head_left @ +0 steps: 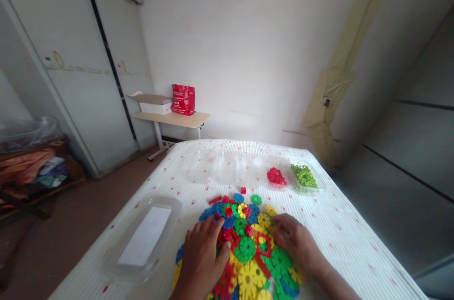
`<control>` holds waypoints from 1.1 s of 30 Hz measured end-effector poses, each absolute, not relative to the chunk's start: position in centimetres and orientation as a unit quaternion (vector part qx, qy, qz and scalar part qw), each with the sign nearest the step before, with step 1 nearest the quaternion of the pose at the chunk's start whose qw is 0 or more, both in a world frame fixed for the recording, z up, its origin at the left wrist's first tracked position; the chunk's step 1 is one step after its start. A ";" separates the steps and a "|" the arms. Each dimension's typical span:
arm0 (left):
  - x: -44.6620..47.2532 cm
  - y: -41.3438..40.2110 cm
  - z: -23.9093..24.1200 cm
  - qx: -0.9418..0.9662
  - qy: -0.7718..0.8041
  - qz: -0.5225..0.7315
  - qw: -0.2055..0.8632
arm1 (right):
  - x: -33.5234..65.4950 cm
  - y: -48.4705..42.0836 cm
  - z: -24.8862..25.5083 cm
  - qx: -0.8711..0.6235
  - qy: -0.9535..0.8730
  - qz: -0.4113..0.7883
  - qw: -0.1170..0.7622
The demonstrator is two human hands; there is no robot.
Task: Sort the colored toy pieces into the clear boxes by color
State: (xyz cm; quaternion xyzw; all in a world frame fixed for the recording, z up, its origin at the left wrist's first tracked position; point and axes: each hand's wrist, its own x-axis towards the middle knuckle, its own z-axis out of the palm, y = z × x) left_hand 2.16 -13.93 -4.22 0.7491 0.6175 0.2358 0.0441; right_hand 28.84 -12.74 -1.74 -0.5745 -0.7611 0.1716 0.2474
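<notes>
A heap of plastic notched disc pieces [244,249] in red, yellow, green and blue lies in front of me, with small red blocks [249,230] mixed in. My left hand [204,250] rests over the heap's left side, open, thumb apart from the fingers and close to some red pieces. At the right edge, by a yellow disc [264,220] and green discs [281,262], my right hand [296,242] has its fingers curled inward. Their tips are partly hidden, so what they hold cannot be made out. One red block [243,190] lies apart beyond the heap.
Clear plastic containers stand along the table's far side. One holds red pieces [276,176], another light green pieces [304,176]. A clear lid [124,245] with a white label lies left on the striped tablecloth [170,184]. Behind, a side table [191,119] carries a red bag [183,100].
</notes>
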 end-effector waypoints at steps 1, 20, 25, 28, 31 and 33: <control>2.3 -14.0 -4.1 0.752 0.614 0.234 0.052 | 28.7 -13.0 -2.1 -0.576 -0.759 0.171 0.253; 3.1 -14.4 -4.3 0.778 0.489 0.380 0.103 | 25.5 -13.5 -0.5 -0.524 -0.791 0.133 0.285; 2.4 -13.3 -4.7 0.745 0.516 0.417 0.070 | 22.3 -12.4 0.0 -0.498 -0.824 0.104 0.250; 2.1 -13.1 -4.7 0.744 0.534 0.396 0.068 | 20.5 -11.6 -0.4 -0.540 -0.821 0.070 0.172; 2.1 -13.0 -4.8 0.751 0.544 0.368 0.069 | 19.6 -11.1 -0.7 -0.567 -0.815 0.038 0.113; 2.2 -12.9 -4.9 0.753 0.550 0.356 0.064 | 19.5 -11.0 -0.8 -0.574 -0.813 0.027 0.098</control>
